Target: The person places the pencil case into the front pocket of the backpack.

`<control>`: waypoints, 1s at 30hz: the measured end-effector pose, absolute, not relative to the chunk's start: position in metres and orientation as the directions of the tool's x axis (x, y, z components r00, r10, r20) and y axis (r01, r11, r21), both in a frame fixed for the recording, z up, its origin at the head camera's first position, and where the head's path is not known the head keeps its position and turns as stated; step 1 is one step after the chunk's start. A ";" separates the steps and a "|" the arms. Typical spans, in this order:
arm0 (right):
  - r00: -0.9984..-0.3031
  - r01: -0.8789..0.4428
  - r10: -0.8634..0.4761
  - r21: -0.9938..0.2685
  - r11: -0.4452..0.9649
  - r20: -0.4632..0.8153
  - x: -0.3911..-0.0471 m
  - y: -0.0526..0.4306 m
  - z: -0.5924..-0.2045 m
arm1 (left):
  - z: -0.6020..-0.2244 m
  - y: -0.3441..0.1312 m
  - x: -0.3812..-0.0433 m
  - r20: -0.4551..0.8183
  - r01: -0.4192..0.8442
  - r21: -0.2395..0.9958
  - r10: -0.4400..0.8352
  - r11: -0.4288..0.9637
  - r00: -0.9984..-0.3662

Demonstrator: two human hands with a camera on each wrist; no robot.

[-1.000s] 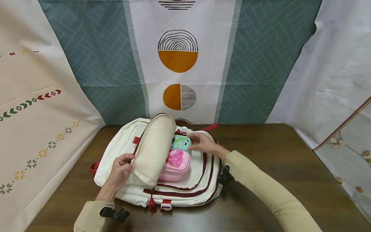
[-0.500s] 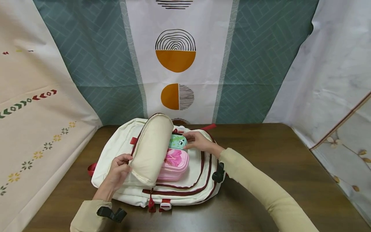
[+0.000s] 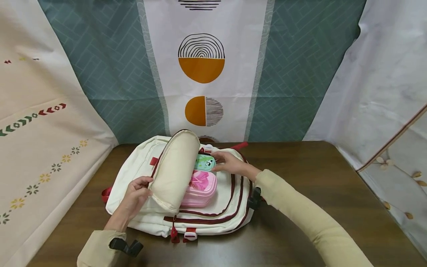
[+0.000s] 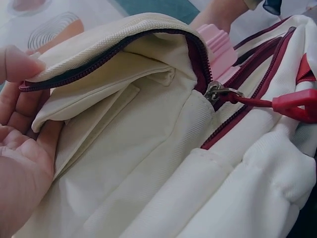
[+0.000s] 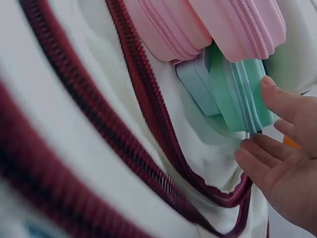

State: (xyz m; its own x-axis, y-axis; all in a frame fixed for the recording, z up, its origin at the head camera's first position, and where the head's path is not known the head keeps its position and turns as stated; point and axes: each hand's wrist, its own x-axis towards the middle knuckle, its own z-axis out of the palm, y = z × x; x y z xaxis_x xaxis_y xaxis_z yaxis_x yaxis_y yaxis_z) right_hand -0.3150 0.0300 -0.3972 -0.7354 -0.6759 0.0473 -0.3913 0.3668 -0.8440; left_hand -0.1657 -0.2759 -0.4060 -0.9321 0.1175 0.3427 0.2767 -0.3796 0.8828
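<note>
A cream backpack (image 3: 133,174) lies on the table, its front pocket flap (image 3: 176,170) folded back. My left hand (image 3: 137,194) pinches the flap's edge between thumb and fingers, also seen in the left wrist view, where the hand (image 4: 22,129) holds the zippered edge up. In the pocket a mint-green pencil case (image 3: 205,162) with a panda print sits beside a pink pencil case (image 3: 201,181). My right hand (image 3: 230,163) touches the green case's right end. In the right wrist view its thumb (image 5: 277,96) is at the case's edge, with nearly straight fingers at its end.
A red zipper pull (image 3: 174,235) and a buckle (image 3: 190,235) hang at the backpack's near side. Below the green case is a pale blue case (image 5: 198,84). The brown table (image 3: 293,185) extends to the right, with patterned cloth (image 3: 283,74) behind it.
The green and pink cases have slid slightly left under the flap, with my right hand following at the green one. My left hand stays on the flap. The head view has shifted slightly.
</note>
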 end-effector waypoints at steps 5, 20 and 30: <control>-0.741 -0.399 -0.668 -0.848 0.347 0.075 -0.312 0.046 -0.392 | -0.403 -0.272 -0.164 0.326 0.275 0.896 0.097 -0.350 -0.940; -0.767 -0.400 -0.634 -0.847 0.349 0.101 -0.282 0.117 -0.378 | -0.377 -0.263 -0.155 0.262 0.260 0.963 -0.017 0.066 -0.965; -0.820 -0.396 -0.562 -0.820 0.413 0.112 -0.271 0.156 -0.381 | -0.372 -0.247 -0.146 0.357 0.345 0.931 -0.094 0.120 -0.930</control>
